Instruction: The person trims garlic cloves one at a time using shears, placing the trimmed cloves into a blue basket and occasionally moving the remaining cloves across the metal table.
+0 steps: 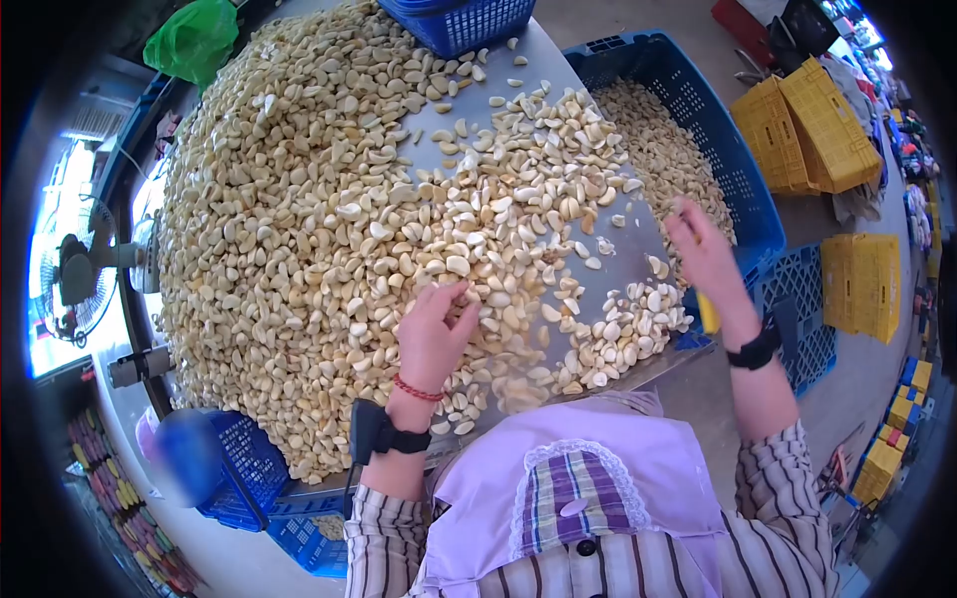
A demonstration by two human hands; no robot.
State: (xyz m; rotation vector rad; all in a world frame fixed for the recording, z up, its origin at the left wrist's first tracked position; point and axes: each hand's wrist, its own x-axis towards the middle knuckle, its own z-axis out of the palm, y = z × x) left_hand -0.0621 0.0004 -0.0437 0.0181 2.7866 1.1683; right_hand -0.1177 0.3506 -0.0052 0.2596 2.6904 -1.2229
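A large heap of pale peeled garlic cloves covers a round metal table. My left hand rests on the cloves near the front of the heap, its fingers curled onto them. My right hand is raised over the table's right edge, above a blue crate that holds more cloves. Its fingers are bent; whether they hold a clove I cannot tell. A yellow object shows just below that hand. A smaller cluster of cloves lies by the front right edge.
Another blue basket stands at the table's far edge and a green bag at far left. Blue crates sit low on the left, one more on the right. Yellow crates stand on the floor. A fan is left.
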